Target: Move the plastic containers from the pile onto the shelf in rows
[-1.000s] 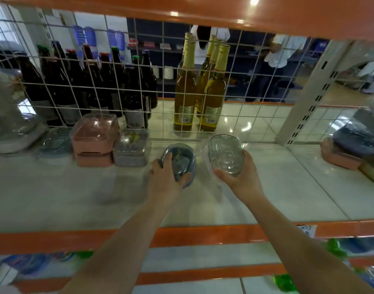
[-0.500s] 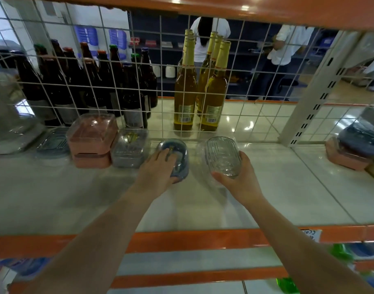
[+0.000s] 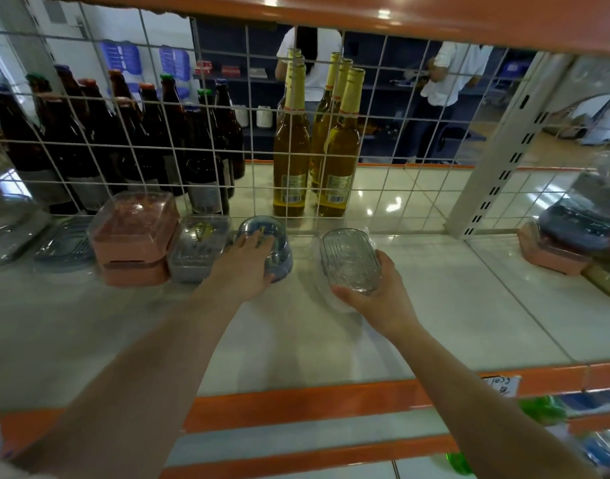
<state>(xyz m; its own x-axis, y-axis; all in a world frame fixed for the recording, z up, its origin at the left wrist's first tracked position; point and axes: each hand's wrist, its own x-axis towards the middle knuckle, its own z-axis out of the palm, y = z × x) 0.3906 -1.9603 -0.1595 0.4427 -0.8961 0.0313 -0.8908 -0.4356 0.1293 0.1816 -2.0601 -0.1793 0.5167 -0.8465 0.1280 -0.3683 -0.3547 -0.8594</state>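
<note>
The left hand (image 3: 243, 267) lies flat on a round blue plastic container (image 3: 274, 245). Just right, the right hand (image 3: 376, 297) grips a wrapped clear ribbed oval plastic container (image 3: 350, 259) by its near end; it looks light, stiff and slippery.

On the shelf (image 3: 417, 323) we list containers (image 3: 199, 247) in a row at left; bottles (image 3: 293, 160) stand behind the wire grid (image 3: 400, 188).

Head camera looking forward and down into a shelf bay.

A single wide-angle view is sitting close, facing the white shelf (image 3: 296, 340) between its orange front rail (image 3: 296, 402) and the wire mesh back (image 3: 192, 133). Both forearms are entering from the bottom edge, and straight lines are bowing toward the frame's edges.
</note>
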